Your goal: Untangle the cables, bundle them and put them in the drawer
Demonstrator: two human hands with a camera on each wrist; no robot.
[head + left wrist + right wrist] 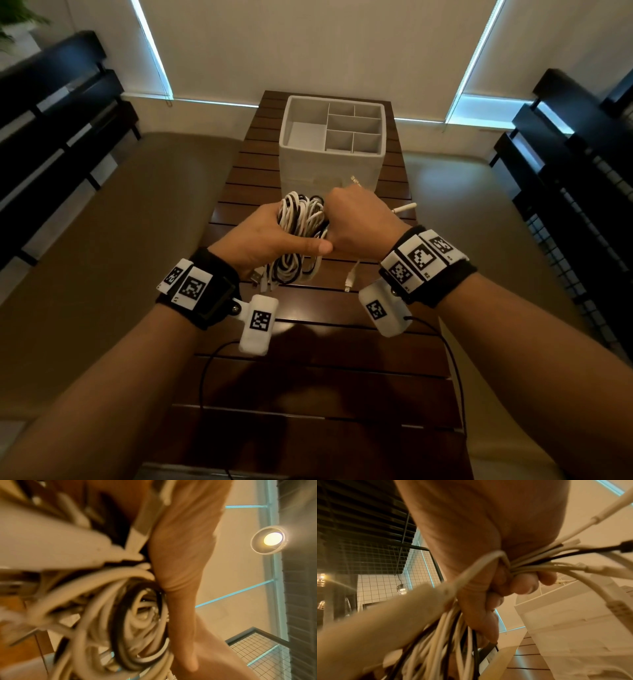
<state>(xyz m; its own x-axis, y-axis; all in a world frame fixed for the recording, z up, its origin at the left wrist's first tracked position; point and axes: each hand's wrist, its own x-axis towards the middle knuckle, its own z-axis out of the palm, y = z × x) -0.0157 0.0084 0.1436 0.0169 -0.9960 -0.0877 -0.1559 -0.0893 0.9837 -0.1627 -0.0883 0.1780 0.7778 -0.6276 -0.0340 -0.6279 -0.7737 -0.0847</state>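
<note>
both hands held the coiled cables (pixel 301 219) above the desk (pixel 308 377) – left hand (pixel 260 236) cupping the coil, fingers curled round it, right hand (pixel 359 222) fisted on gathered strands – just short of the white drawer (pixel 298 164) beyond the fingers.

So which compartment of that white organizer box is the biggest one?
The left compartment of the white organizer box: it runs the box's whole depth, while the right side is split into five smaller cells.
</note>
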